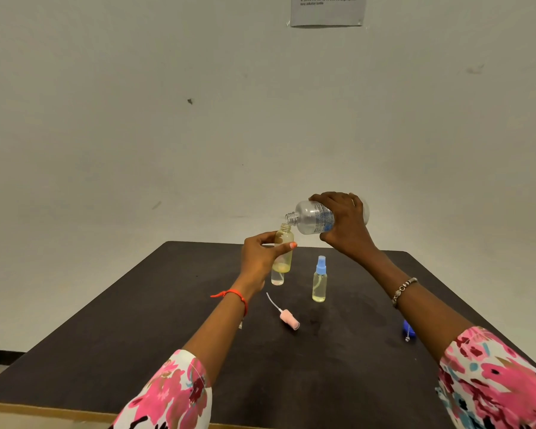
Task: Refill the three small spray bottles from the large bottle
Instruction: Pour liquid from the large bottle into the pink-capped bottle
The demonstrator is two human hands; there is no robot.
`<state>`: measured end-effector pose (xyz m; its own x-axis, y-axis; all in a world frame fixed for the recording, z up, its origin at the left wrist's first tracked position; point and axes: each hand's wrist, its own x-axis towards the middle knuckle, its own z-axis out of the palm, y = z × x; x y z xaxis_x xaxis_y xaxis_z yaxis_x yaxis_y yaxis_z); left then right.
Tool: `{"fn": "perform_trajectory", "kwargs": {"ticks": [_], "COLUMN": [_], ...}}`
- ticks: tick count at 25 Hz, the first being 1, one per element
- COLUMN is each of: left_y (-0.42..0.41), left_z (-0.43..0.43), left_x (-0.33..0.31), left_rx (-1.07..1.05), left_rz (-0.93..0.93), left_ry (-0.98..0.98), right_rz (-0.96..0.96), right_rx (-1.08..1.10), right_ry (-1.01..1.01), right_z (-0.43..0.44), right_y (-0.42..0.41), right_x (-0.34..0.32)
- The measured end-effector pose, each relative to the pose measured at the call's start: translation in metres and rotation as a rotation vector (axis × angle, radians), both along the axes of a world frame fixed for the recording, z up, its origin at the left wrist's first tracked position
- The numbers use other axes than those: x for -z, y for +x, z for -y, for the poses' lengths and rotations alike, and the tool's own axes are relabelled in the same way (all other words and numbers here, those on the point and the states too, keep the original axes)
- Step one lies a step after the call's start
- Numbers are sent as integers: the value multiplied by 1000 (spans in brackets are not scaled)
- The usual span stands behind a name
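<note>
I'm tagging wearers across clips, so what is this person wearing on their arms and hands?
Both arms are bare from below the elbow, with short white sleeves in a pink floral print. The left hand has a thin orange-red thread bracelet at the wrist and a light orange-pink painted thumbnail. The right hand has a beaded metallic bracelet at the wrist. No rings or gloves can be seen.

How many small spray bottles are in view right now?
3. One uncapped bottle held up in the left hand; one clear bottle on the table partly hidden behind it; one blue-capped bottle standing to its right.
</note>
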<state>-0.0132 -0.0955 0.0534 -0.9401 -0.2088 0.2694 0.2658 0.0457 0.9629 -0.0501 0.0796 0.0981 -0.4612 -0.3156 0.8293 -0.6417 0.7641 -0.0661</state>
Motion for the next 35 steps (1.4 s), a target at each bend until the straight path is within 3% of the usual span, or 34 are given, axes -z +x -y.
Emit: {"fn": "perform_trajectory", "kwargs": {"ticks": [35], "left_y": [-1], "left_z": [-1], "left_x": [4], "left_rx": [11], "left_rz": [21], "left_ry": [29], "right_rz": [-13], "right_rx": [6], "right_ry": [12], "right_z": [0], "right_y": [-2], "right_x": [2]}}
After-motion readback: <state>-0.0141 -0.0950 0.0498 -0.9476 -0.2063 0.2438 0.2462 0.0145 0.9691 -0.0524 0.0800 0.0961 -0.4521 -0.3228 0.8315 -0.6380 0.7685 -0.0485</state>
